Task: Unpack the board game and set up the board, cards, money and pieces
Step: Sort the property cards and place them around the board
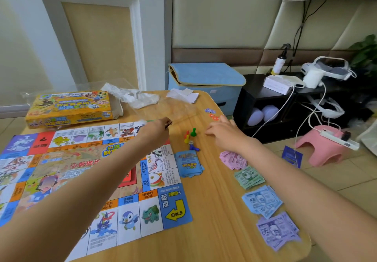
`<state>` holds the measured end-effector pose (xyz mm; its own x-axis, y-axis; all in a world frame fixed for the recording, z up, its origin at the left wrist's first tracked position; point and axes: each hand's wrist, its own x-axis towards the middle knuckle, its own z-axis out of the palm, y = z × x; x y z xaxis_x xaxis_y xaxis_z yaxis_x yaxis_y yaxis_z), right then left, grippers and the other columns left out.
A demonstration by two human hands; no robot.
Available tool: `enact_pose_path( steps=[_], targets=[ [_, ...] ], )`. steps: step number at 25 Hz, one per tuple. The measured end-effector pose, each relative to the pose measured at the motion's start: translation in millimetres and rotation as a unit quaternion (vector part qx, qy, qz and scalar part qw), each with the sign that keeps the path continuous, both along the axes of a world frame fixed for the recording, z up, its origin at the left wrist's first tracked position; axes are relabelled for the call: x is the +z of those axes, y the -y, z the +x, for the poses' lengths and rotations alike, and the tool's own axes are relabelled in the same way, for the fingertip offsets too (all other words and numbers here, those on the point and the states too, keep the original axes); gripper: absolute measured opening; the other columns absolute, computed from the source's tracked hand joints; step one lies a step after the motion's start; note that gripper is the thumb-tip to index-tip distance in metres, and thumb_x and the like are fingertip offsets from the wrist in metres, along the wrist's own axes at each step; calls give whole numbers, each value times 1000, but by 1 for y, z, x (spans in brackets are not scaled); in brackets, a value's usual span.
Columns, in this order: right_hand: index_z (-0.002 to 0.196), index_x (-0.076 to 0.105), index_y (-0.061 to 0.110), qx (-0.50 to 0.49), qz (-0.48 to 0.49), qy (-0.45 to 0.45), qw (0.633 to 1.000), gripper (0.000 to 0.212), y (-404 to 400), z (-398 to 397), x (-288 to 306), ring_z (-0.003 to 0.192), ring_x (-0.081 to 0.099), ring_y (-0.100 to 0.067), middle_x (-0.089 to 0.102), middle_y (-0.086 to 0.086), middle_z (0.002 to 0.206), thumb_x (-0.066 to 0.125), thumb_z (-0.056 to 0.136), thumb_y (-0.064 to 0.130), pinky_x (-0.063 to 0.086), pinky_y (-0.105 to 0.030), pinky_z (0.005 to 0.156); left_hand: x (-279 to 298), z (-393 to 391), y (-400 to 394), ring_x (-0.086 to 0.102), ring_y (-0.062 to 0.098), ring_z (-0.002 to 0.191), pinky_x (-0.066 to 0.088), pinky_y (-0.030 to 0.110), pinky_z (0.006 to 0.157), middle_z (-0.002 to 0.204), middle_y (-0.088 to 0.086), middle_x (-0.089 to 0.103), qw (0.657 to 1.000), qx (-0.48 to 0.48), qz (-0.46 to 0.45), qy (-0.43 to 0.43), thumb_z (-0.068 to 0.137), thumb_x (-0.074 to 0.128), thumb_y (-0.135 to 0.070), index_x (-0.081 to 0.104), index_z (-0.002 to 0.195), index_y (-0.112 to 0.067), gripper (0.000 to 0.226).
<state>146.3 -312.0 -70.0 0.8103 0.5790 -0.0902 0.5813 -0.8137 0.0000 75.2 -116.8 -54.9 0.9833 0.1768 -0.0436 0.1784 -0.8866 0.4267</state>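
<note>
The paper game board [81, 170] lies spread flat on the left of the wooden table [214, 210]. My left hand [156, 132] reaches over the board's far right corner, pinching a thin dark flat item [169, 123]; I cannot tell what it is. My right hand [223, 132] hovers palm down with fingers spread, just short of small red tokens [213, 116] and purple tokens [210, 110]. Between my hands stand red, yellow and green pawns [189, 134]. A die [191, 143] and a fallen blue pawn [194, 148] lie beside them. A blue card deck [188, 163] sits by the board.
Money stacks line the right edge: pink [232, 159], green [248, 177], blue [262, 200], purple [277, 231]. The yellow game box [69, 106] and crumpled plastic wrap [132, 96] lie at the back. A blue storage box [206, 82] and a pink stool [322, 145] stand beyond the table.
</note>
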Motion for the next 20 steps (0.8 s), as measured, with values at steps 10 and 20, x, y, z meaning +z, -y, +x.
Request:
enact_pose_path(
  steps=[10, 20],
  targets=[
    [131, 52, 21, -48, 66, 8, 997, 44, -1, 35, 4, 119, 32, -23, 49, -6, 131, 39, 93, 2, 29, -37, 93, -7, -1, 4, 58, 28, 88, 43, 29, 67, 112, 15, 62, 996, -25, 87, -2, 93, 39, -6, 50, 131, -19, 42],
    [112, 57, 24, 44, 131, -165, 976, 26, -43, 0, 0, 84, 56, -16, 41, -3, 110, 61, 88, 33, 49, -24, 65, -6, 1, 2, 60, 30, 90, 44, 28, 66, 113, 15, 62, 996, -34, 83, -10, 92, 37, -6, 49, 131, -19, 43]
  ],
)
